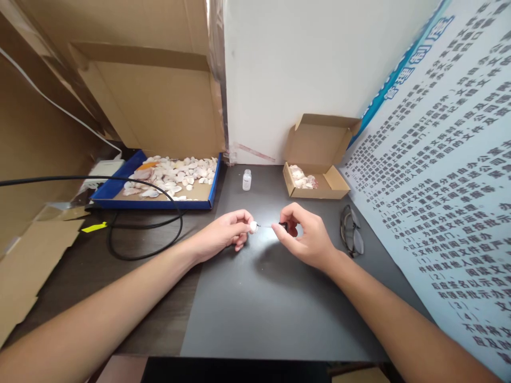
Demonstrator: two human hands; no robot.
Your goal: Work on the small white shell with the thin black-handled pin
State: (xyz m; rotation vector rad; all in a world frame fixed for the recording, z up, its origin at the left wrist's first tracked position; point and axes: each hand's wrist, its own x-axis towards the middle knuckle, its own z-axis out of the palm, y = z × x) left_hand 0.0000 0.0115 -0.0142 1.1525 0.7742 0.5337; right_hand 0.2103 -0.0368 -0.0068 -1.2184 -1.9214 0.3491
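Two hands at work: the left hand (225, 234) and the right hand (305, 239) meet over the middle of the dark grey worktop (271, 308), both raised a little above it.
Left fingers: pinched shut on a small white rounded shell (253, 226), held at the fingertips and turned toward the other hand.
Right fingers: closed around a thin black-handled tool with a fine metal tip (275, 226); the tip points at the shell and seems to touch it, though it is too small to say for certain.
Supply: a flat blue-edged cardboard tray (159, 204) at the far left edge of the worktop, with many pale shells spread across it.
Second lot: a small open brown cardboard box (335, 183) toward the far right corner, with only a few shells lying in its left end.
Between them: a little clear bottle with a white cap (247, 180), upright near the far edge, cap on.
Progress, as I judge it: early going; one shell is in hand, a handful sit in the small box, and far more lie in the tray.
Nearby: a pair of dark-framed spectacles (351, 234) folded just right of the right hand, and a black cable (147, 250) looping across the left side.
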